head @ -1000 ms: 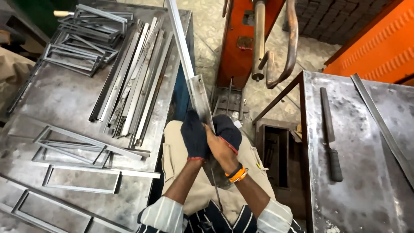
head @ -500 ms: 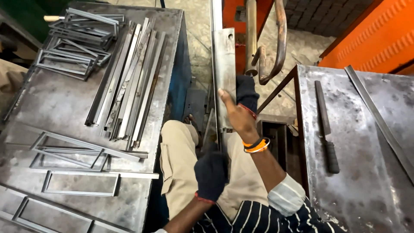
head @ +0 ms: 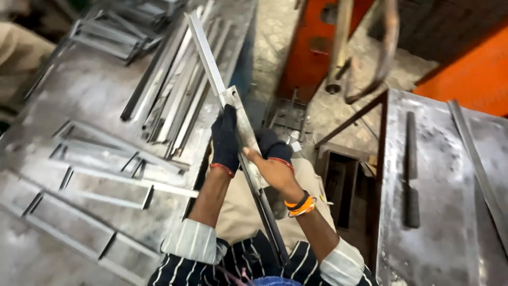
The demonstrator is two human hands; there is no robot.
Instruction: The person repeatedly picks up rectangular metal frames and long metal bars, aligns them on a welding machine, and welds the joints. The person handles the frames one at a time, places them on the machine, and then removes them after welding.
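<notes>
Both gloved hands grip one long steel strip (head: 239, 119) that slants up from the lap toward the left workbench (head: 63, 106). The left hand (head: 225, 139) is wrapped around the strip's left edge, while the right hand (head: 271, 159), with an orange bangle at the wrist, clasps it just below. The strip's far end lies over the loose bars (head: 169, 100) on that bench, near the welded frames (head: 95, 159). It looks like the strip is being handled mid-air; setting it down would call for a steady two-handed grip
</notes>
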